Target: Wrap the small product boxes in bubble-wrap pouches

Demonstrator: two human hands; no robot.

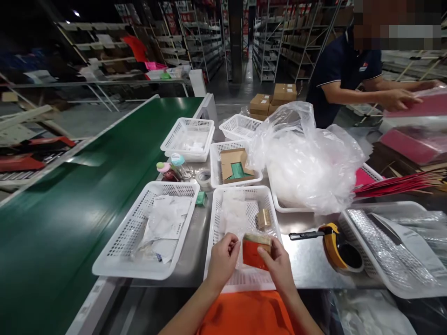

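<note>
Both my hands hold a small red and gold packet [254,251] in a clear wrapper over the near end of a white mesh basket [213,218]. My left hand [223,259] pinches the wrapper's left edge. My right hand [277,264] grips the packet's right side. Inside that basket lie a small gold box [263,217] and clear plastic bags [234,214]. An orange surface [249,314] shows just below my wrists.
A green conveyor belt [70,195] runs along the left. Several white baskets hold papers [164,223], a cardboard insert [234,166] and a big clear plastic bag [307,163]. A tape dispenser [337,244] sits at the right. A co-worker [349,74] handles pink packets [419,107] beyond.
</note>
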